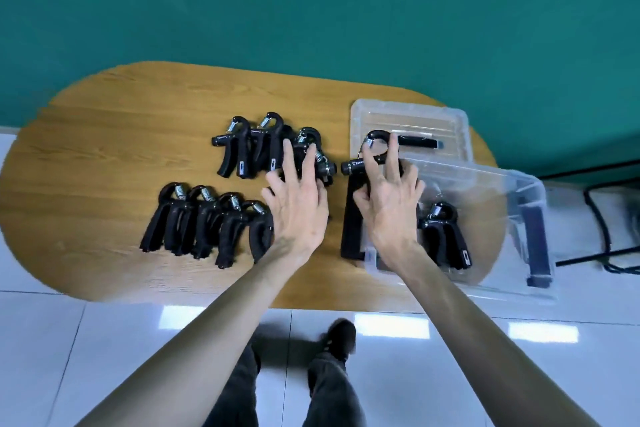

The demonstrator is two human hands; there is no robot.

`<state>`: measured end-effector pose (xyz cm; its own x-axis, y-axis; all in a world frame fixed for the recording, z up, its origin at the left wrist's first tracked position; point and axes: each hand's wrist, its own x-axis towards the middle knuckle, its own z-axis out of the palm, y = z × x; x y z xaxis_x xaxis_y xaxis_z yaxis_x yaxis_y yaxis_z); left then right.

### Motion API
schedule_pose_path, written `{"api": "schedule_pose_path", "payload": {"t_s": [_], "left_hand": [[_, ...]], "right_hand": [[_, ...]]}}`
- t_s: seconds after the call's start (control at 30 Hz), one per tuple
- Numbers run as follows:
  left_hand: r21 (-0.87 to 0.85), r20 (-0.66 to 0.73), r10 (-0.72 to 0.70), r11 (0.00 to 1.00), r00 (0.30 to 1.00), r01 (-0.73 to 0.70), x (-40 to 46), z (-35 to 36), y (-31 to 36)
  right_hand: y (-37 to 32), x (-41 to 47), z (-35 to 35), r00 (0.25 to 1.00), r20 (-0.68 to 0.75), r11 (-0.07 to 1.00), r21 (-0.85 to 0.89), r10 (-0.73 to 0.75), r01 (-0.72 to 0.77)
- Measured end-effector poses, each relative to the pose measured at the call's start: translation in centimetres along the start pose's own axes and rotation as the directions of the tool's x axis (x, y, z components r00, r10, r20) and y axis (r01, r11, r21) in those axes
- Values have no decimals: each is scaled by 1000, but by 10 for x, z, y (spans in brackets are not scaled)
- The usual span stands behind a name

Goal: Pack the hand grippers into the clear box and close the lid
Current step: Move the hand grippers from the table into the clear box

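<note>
Now the wooden tabletop point(114, 121) carries the clear box point(498, 218) at right, one gripper inside point(445, 236), its lid point(408, 118) behind. Two rows of hand grippers point(207, 222) wait left. Your right hand point(389, 204) pinches one gripper point(375, 139) beside the box; your left hand point(298, 204) reaches, fingers point(287, 156) spread, touching the back row.

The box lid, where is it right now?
In the head view, the clear lid lies flat on the wooden table at the far right, just behind the clear box and beyond the right hand.
</note>
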<state>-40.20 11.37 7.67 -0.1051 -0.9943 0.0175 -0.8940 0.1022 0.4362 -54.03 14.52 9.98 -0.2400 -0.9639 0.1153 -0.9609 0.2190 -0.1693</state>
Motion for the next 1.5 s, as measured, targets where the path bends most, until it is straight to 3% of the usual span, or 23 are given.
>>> {"api": "schedule_pose_path", "payload": {"t_s": [0.37,0.77,1.0,1.27,1.5], "left_hand": [[68,81,130,988,988,-136,-47,25,135],[356,219,231,886,948,-298,-55,71,173],[349,294,112,912,949,-215,-55,100,179],[351,382,11,923,924,-156,-43,145,159],[323,478,-17,933,878,-158,-42,166,153]], "right_hand": [[138,-55,-41,980,35,979,36,197,-199],[196,-69,-7,931,227,951,52,287,-306],[211,-49,3,919,306,957,71,247,-281],[224,-39,35,826,503,946,46,257,-322],[228,-36,59,792,591,978,26,151,-206]]}}
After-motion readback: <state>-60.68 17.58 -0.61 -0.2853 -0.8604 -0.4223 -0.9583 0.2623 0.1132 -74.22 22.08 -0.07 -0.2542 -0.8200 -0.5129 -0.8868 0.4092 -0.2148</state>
